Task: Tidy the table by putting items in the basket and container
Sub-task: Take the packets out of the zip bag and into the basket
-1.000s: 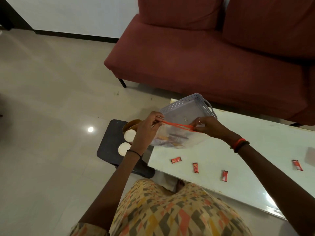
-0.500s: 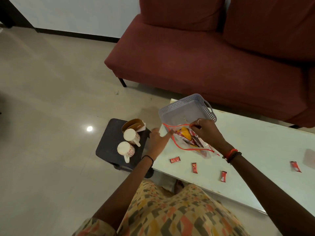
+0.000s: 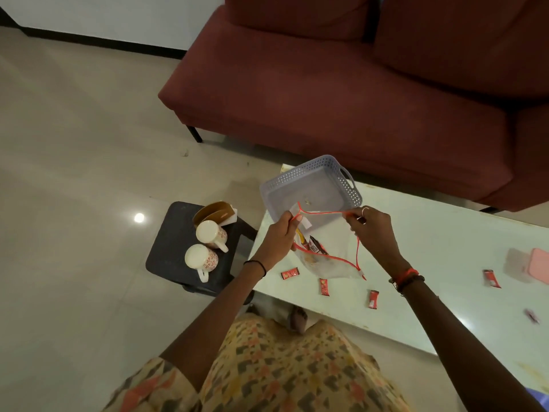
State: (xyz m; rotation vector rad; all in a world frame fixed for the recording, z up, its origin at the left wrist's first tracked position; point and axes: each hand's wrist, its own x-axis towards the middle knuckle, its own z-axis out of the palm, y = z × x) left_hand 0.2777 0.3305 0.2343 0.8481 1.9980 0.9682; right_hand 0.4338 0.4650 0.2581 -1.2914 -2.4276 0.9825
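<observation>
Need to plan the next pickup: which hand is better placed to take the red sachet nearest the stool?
Left, probably. The left hand pinches the pouch rim close by that sachet; the right hand grips the opposite rim, across the pouch, and could hold it open.

Both arms stretched forward; left grip [image 3: 279,237], right grip [image 3: 372,230] level, apart, each pinching rim of pouch [image 3: 329,263].

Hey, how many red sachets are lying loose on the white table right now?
4 red sachets: one, a second and a third along the front edge below the pouch; a fourth far right. The pouch may hide more.
</observation>
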